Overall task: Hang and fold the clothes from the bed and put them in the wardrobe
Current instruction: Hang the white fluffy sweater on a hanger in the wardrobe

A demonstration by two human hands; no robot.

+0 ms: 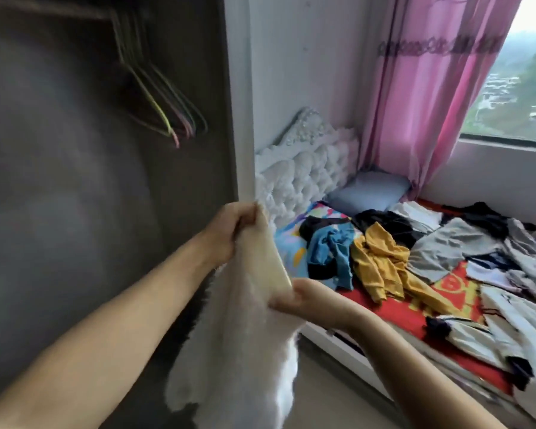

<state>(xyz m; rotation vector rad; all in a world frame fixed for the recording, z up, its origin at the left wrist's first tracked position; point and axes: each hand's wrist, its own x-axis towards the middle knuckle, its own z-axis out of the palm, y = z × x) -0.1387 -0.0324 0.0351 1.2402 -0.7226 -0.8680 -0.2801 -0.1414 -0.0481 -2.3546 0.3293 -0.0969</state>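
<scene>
**White garment held up at the wardrobe, hangers above**

The white garment (242,335) hangs between the two hands, stretched along its cream top edge. The left hand (229,230) has its fingers curled round the upper end of that edge; the right hand (294,297) pinches the lower end, and the rest of the cloth drops loose below both.

The likely trouble: the cloth looks soft and fluffy, so if either grip eases while a hand reaches for a hanger, the edge could slip and the piece fall to the floor (322,394). The loose lower part could also bunch during hanging or folding.

Above and left of the left hand, empty hangers (167,116) hang in the wardrobe (75,181). Right of the right hand lies the bed (409,323), covered with more clothes, among them a yellow top (381,261) and a blue one (331,246). Nothing visible blocks the way to the hangers.
</scene>
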